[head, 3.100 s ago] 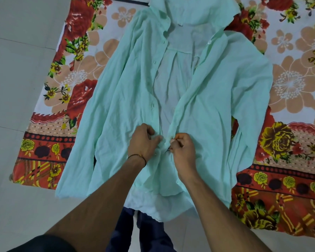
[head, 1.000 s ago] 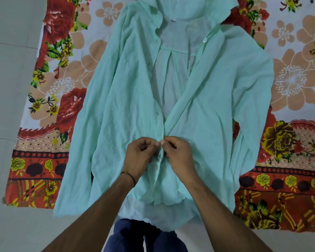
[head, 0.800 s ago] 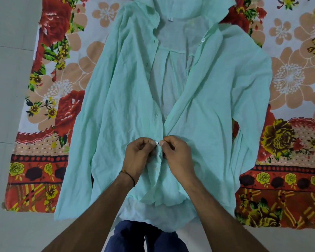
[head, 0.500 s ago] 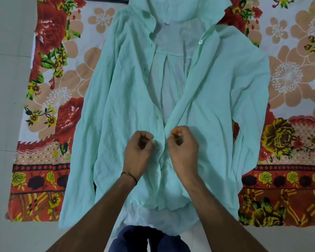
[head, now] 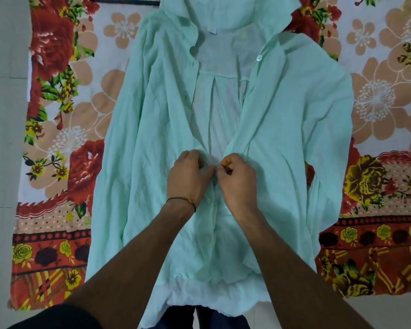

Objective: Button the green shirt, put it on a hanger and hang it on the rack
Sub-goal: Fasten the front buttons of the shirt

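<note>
The pale green shirt [head: 282,119] lies face up on a floral cloth, collar at the far end, its front gaping open from the middle up to the collar. Below my hands the two front edges lie closed together. My left hand [head: 188,178] pinches the left front edge at mid-chest. My right hand [head: 239,179] pinches the right front edge beside it, knuckles almost touching the left hand. A white button [head: 259,58] shows on the right edge near the collar. A dark hanger bar [head: 126,1] peeks out at the top edge, mostly hidden.
The red, orange and white floral cloth [head: 57,138] is spread on a grey tiled floor [head: 3,138], which runs along the left and near sides. My dark blue trousers [head: 214,317] show below the shirt hem.
Both hands have moved from a lower spot on the shirt front up to mid-chest, and they grip the two front edges there. The front below them now lies closed.
</note>
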